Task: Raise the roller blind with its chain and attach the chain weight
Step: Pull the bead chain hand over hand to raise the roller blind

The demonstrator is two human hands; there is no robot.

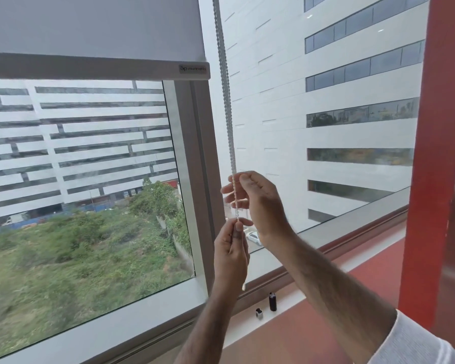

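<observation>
A grey roller blind [95, 24] covers the top of the left window, its bottom bar [97, 67] about a fifth of the way down the frame. The white bead chain [225, 82] hangs down beside the window post. My right hand [258, 203] pinches the chain at its upper fingers. Just below it, my left hand [230, 248] grips the chain's lower part, and a short end pokes out under the palm. A black cylindrical chain weight [272, 301] stands on the sill, with a small black and white piece [259, 313] beside it.
The grey window post [205, 179] stands just left of the chain. A white sill [142, 319] runs along the bottom, meeting a red ledge [365, 274]. A red column [436, 153] rises at the right edge.
</observation>
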